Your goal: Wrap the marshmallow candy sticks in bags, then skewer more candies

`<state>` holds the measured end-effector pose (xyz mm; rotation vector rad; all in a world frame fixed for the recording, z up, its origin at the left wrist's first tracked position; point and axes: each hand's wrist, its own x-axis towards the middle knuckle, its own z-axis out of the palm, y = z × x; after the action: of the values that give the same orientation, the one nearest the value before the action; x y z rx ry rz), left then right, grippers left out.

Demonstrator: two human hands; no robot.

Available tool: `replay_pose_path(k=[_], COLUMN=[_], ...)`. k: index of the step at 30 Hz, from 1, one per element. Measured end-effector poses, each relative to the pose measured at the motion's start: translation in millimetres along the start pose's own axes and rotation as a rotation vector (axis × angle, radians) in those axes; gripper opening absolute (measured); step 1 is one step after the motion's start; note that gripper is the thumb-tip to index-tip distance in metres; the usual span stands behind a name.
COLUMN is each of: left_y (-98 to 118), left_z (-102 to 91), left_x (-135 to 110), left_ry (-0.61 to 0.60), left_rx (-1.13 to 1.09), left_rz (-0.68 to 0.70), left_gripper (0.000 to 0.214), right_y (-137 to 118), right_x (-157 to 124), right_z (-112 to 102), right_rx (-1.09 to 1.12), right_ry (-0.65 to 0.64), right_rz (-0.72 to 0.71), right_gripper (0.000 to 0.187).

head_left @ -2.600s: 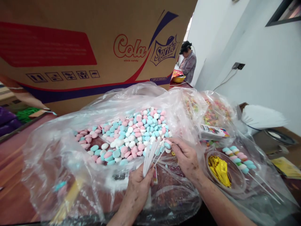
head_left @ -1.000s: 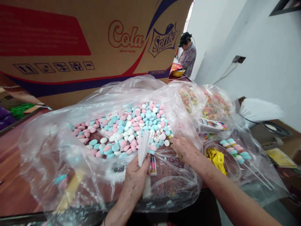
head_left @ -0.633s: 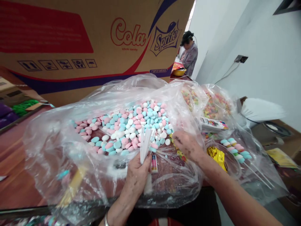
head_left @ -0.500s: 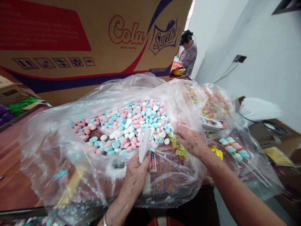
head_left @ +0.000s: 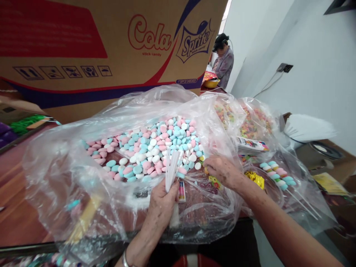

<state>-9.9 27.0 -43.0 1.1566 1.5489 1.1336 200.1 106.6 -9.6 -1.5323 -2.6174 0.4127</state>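
My left hand is closed round a fan of thin white sticks that point upward. A pink and blue candy shows beside the sticks; whether it is on one I cannot tell. My right hand is palm down with bent fingers over the yellow and red gummy rings, covering part of them. A bit of yellow-orange shows at its fingertips, but what they pinch is mostly hidden. Pink, blue and white marshmallow candies lie heaped on clear plastic sheeting in front of both hands.
Behind the heap stands a large cardboard box. To the right lie finished candy skewers, gold twist ties, printed cards and bags of colourful candy. Another person works farther back.
My right hand has come down and slightly nearer me onto the gummy rings, with its fingers drawn together. My left hand still holds the white sticks in almost the same place.
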Motion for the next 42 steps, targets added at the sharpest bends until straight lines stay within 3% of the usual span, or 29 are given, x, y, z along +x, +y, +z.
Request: replay_pose_path(k=[7, 14, 20, 25, 30, 35, 42], left_y=[-3.3, 1.2, -8.8, -15.0, -9.2, -7.2, -11.2], left_z=[0.3, 1.1, -0.5, 0.9, 0.9, 0.1, 1.1], left_x=[0.4, 1.1, -0.6, -0.5, -0.6, -1.2, 0.6], left_ry=[-0.004, 0.002, -0.083, -0.182, -0.181, -0.170, -0.135], left_rx=[-0.016, -0.014, 0.036, 0.070, 0.086, 0.061, 0.083], left_rz=[-0.009, -0.012, 0.055, 0.104, 0.057, 0.032, 0.048], left_gripper=[0.033, 0.034, 0.034, 0.026, 0.028, 0.028, 0.030], right_y=[6.5, 1.4, -8.4, -13.2, -18.2, -18.3, -20.7], right_x=[-1.6, -8.5, -8.1, -0.6, 1.7, 2.5, 0.1], right_z=[17.2, 32.7, 26.5, 25.1, 31.4, 36.3, 36.6], right_rx=[-0.033, 0.045, 0.437, 0.891, 1.120, 1.137, 0.956], right_ry=[-0.037, 0.063, 0.275, 0.410, 0.491, 0.527, 0.597], right_rz=[-0.006, 0.043, 0.129, 0.147, 0.160, 0.160, 0.096], right_gripper=[0.019, 0.021, 0.012, 0.028, 0.029, 0.026, 0.020])
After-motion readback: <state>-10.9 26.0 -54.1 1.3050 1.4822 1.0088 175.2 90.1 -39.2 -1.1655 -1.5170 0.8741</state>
